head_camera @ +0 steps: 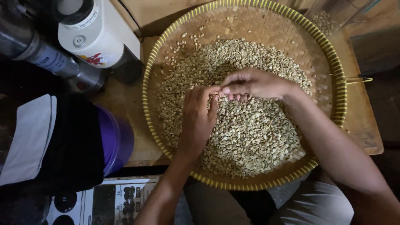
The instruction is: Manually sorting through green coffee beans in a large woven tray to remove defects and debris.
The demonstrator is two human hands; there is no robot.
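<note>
A round woven bamboo tray [329, 58] with a yellow-striped rim rests on a wooden table and my lap. A heap of pale green beans [250, 133] fills its middle. My left hand [198, 121] lies on the beans, fingers pointing up toward the centre. My right hand [254, 83] reaches in from the right, fingers bent and pinched together just above the heap, its fingertips meeting those of the left hand. Whether a bean sits between the fingers is too small to tell.
A white electric appliance [93, 35] with a dark base stands at the upper left beside a metal cylinder [54, 62]. A purple container [116, 139] under dark cloth sits left of the tray. A printed sheet [112, 200] lies below. A clear container [329, 16] stands behind.
</note>
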